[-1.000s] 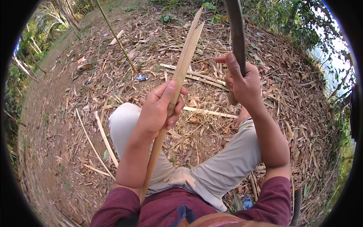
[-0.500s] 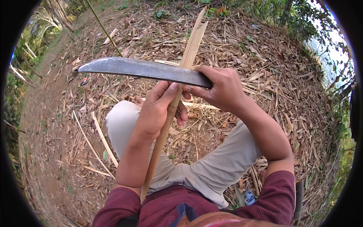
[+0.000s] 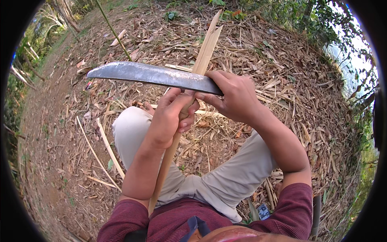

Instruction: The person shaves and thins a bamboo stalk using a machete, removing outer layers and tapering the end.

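Note:
A pale bamboo strip (image 3: pixel 164 171) slants from beside my waist up to a split far end. My left hand (image 3: pixel 171 115) wraps round it just below the blade, thumb lying along the top. Across the strip rests a machete (image 3: pixel 141 74), its broad grey blade scuffed along the upper side and its tip pointing left. My right hand (image 3: pixel 236 94) is closed on the machete at its right end, fingers over the top and thumb beneath, near my left thumb. Any handle is hidden by my right hand.
My bent legs in light trousers (image 3: pixel 242 165) lie either side of the work. Several cut bamboo slivers (image 3: pixel 109 147) lie on the ground at left. Dry leaves and shavings (image 3: pixel 282 92) cover the slope. A thin green stem (image 3: pixel 113 30) rises at the far left, and a small blue packet (image 3: pixel 263 211) lies by my right hip.
The machete has shifted slightly right, and its flat has tilted to show more of its scuffed face. My left fingers have curled tighter round the bamboo strip.

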Demonstrator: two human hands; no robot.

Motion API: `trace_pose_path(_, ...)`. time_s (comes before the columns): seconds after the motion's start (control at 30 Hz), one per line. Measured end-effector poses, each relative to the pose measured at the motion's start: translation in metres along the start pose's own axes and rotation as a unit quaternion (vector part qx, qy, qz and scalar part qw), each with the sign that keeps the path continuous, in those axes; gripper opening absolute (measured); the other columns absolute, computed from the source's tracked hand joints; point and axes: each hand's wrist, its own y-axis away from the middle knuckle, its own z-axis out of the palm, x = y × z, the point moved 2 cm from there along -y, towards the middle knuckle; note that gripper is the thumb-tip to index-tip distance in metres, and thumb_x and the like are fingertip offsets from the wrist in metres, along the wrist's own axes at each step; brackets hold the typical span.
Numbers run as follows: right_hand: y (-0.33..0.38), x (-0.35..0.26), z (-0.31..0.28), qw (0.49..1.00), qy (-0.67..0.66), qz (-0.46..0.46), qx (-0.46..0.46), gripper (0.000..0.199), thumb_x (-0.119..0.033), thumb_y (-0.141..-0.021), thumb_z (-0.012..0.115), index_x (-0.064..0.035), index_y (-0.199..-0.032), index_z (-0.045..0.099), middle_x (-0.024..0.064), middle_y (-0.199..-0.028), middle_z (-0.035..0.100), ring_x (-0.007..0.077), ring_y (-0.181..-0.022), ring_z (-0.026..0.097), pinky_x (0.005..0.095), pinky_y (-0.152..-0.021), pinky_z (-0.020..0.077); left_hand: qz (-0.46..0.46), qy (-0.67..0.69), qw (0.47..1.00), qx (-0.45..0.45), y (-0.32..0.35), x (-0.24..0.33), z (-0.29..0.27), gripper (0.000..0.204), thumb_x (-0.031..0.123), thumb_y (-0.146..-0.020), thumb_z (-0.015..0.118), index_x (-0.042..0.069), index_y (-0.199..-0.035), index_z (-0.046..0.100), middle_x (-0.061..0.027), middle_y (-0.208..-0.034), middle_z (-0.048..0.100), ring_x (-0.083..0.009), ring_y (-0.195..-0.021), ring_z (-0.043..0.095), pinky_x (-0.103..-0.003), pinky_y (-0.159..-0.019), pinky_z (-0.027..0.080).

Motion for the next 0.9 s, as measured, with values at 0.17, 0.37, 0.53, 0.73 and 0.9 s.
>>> trace_pose_path(0.17,0.001,-0.005,-0.003,1.000,-0.008,-0.011,-0.019,0.047,-0.042,-0.088,0.069,-0.0001,-0.109,0.061,0.0137,-0.086,0.066,0.0316,-0.073,0.067,0.0403,-0.060,0.0500,0.035,-0.025,0.999,0.001,0.002,0.001,0.006,0.027,0.033,-0.103,0.049,0.007,-0.100,0.054,0.0015,-0.071,0.047,-0.0016,-0.047,0.038,-0.017,-0.038,0.028)
trace_pose_path(0.37,0.000,-0.009,-0.005,0.999,-0.018,-0.026,-0.021,0.046,-0.042,-0.086,0.070,-0.0007,-0.105,0.062,0.0131,-0.083,0.066,0.0311,-0.071,0.067,0.0403,-0.061,0.0501,0.028,-0.073,0.997,0.021,0.002,0.000,0.005,0.046,0.047,-0.100,0.055,0.004,-0.086,0.059,0.0035,-0.070,0.046,0.0004,-0.045,0.037,-0.017,-0.036,0.026)
trace_pose_path(0.53,0.001,-0.002,-0.001,0.999,0.030,-0.016,-0.026,0.050,-0.051,-0.083,0.070,-0.0025,-0.094,0.061,0.0111,-0.075,0.064,0.0296,-0.063,0.065,0.0391,-0.053,0.0496,0.042,-0.088,0.995,0.020,0.001,-0.003,0.005,0.049,0.050,-0.096,0.059,0.003,-0.082,0.062,0.0034,-0.069,0.045,-0.0002,-0.047,0.037,-0.018,-0.037,0.026)
trace_pose_path(0.73,0.001,-0.002,0.002,0.997,0.039,-0.029,-0.058,0.053,-0.056,-0.085,0.065,-0.0036,-0.080,0.055,0.0119,-0.071,0.063,0.0294,-0.058,0.064,0.0400,-0.049,0.0495,0.062,-0.127,0.990,0.021,0.004,-0.006,0.001,0.049,0.051,-0.093,0.062,0.002,-0.086,0.064,0.0048,-0.065,0.044,-0.0017,-0.047,0.036,-0.019,-0.040,0.025)
trace_pose_path(0.9,0.000,0.003,0.005,0.996,0.037,-0.054,-0.058,0.057,-0.059,-0.087,0.061,-0.0031,-0.079,0.054,0.0136,-0.070,0.063,0.0314,-0.057,0.065,0.0406,-0.048,0.0499,0.093,-0.158,0.983,0.014,0.003,-0.010,0.000,0.047,0.051,-0.092,0.061,0.004,-0.093,0.068,0.0074,-0.060,0.048,-0.0016,-0.048,0.039,-0.022,-0.042,0.028)
